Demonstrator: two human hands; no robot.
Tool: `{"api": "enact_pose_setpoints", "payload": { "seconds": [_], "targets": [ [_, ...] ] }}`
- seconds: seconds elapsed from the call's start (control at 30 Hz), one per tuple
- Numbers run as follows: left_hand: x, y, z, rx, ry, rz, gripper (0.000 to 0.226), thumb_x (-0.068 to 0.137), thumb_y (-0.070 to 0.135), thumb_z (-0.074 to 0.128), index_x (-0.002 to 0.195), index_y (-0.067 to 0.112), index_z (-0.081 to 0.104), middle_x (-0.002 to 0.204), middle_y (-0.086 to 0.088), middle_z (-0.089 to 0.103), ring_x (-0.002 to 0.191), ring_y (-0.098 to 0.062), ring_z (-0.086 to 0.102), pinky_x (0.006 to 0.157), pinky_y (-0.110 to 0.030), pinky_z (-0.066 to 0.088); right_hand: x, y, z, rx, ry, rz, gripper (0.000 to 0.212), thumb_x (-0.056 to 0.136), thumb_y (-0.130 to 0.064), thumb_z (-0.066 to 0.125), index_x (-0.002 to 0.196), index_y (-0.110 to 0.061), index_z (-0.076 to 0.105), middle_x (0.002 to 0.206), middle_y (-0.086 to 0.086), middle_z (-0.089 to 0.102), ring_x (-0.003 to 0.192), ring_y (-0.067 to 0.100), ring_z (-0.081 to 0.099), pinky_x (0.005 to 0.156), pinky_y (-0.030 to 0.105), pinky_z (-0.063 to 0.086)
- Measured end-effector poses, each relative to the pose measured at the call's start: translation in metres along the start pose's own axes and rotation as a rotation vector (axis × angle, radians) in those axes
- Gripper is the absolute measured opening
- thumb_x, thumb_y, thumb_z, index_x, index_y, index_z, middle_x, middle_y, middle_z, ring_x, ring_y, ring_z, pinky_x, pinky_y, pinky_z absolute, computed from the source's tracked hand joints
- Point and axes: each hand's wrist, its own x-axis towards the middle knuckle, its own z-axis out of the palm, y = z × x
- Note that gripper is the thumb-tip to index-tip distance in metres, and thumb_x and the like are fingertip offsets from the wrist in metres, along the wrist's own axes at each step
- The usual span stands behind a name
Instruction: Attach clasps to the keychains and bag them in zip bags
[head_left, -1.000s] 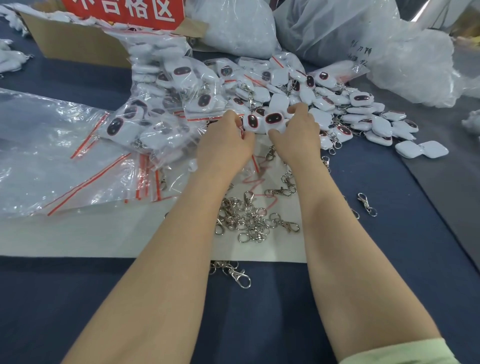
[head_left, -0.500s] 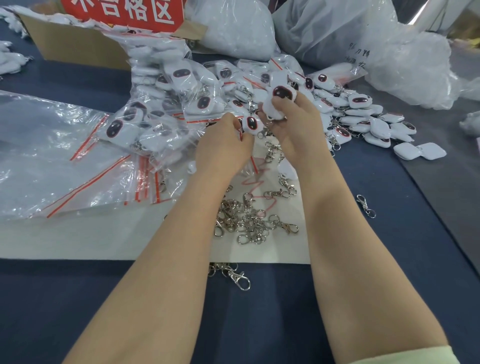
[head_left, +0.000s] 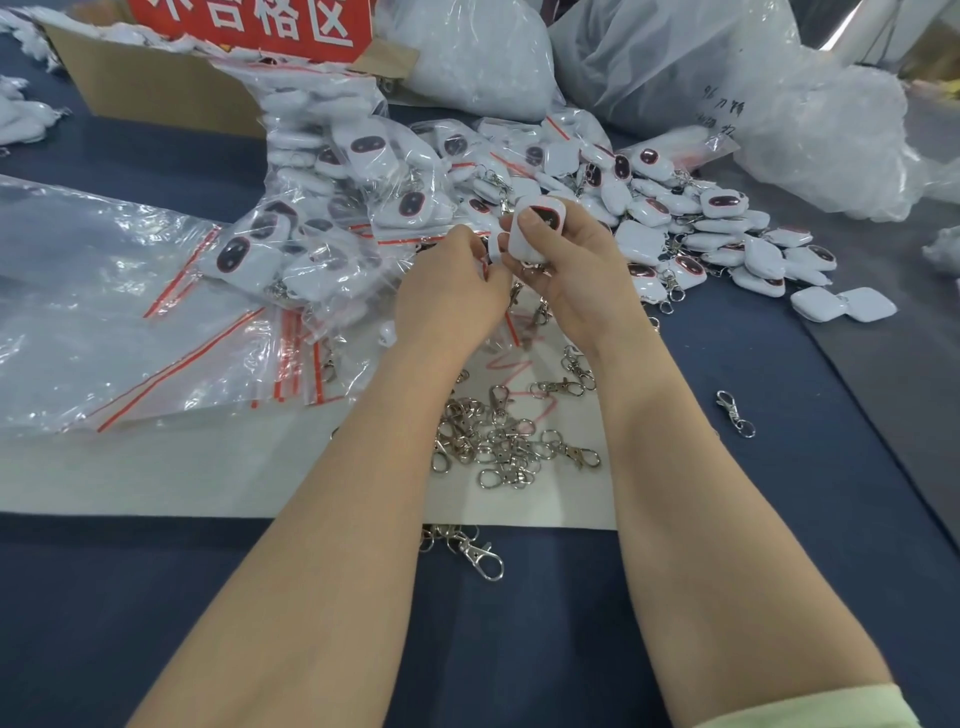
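My right hand (head_left: 571, 280) grips a white keychain (head_left: 540, 226) with a dark oval face, thumb across its front, above the table's middle. Close to its left, my left hand (head_left: 452, 296) pinches the edge of a second white keychain (head_left: 493, 248), mostly hidden behind the fingers. A metal clasp dangles below the two hands. A pile of loose silver clasps (head_left: 498, 441) lies on a white sheet (head_left: 208, 478) between my forearms. Empty zip bags (head_left: 208, 358) with red strips lie to the left.
Bagged keychains (head_left: 337, 218) are heaped ahead on the left, loose keychains (head_left: 727, 234) on the right. A cardboard box (head_left: 156, 88) with a red sign and large plastic sacks (head_left: 779, 104) stand behind. Single clasps (head_left: 735, 413) (head_left: 480, 556) lie on the blue cloth.
Both hands have lifted keychains off the pile and drawn back towards me. The right hand turned its keychain upright, face towards me, beside the left hand.
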Motion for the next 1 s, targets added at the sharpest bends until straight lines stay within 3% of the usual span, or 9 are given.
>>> {"api": "enact_pose_setpoints", "payload": {
  "seconds": [0.2,0.33,0.57,0.73,1.0],
  "targets": [
    [-0.0008,0.0,-0.0001,0.003,0.004,0.012,0.023,0.091,0.032,0.05,0.104,0.014,0.055,0.067,0.009,0.047,0.073,-0.022,0.051,0.056,-0.03,0.028,0.0031,-0.0016,-0.0008,0.162,0.024,0.088,0.016,0.1,-0.004,0.046,0.096,-0.001,0.061,0.093,0.011,0.068,0.089,0.023,0.063,0.075,0.029,0.058],
    [-0.0009,-0.0007,0.0001,-0.002,0.006,0.007,0.023,0.091,0.033,0.05,0.104,0.014,0.055,0.068,0.01,0.047,0.075,-0.022,0.051,0.062,-0.028,0.03,0.002,0.0002,-0.0021,0.082,-0.011,0.056,0.015,0.1,-0.006,0.045,0.103,0.0,0.059,0.099,0.013,0.067,0.096,0.024,0.065,0.08,0.029,0.057],
    [-0.0009,-0.0004,0.0002,-0.001,0.008,0.001,0.023,0.091,0.033,0.051,0.104,0.014,0.056,0.067,0.008,0.047,0.074,-0.023,0.051,0.061,-0.029,0.029,0.0034,0.0002,-0.0001,0.078,0.053,0.044,0.019,0.104,-0.013,0.039,0.112,-0.004,0.054,0.104,0.007,0.066,0.092,0.022,0.066,0.072,0.029,0.056],
    [-0.0008,0.0001,-0.0001,0.005,0.006,0.001,0.024,0.092,0.036,0.05,0.103,0.015,0.055,0.068,0.009,0.048,0.072,-0.02,0.052,0.054,-0.029,0.029,0.0034,0.0006,-0.0017,0.088,0.006,0.056,0.025,0.099,0.005,0.042,0.12,-0.008,0.047,0.099,0.008,0.064,0.093,0.023,0.065,0.082,0.033,0.058],
    [-0.001,0.0007,-0.0001,-0.002,0.01,0.004,0.023,0.092,0.035,0.05,0.103,0.015,0.055,0.067,0.01,0.047,0.072,-0.02,0.05,0.052,-0.027,0.028,0.0017,0.001,-0.0003,-0.009,-0.041,0.06,0.037,0.092,0.017,0.039,0.118,-0.009,0.047,0.107,0.015,0.063,0.098,0.023,0.066,0.091,0.03,0.055]
  ]
}}
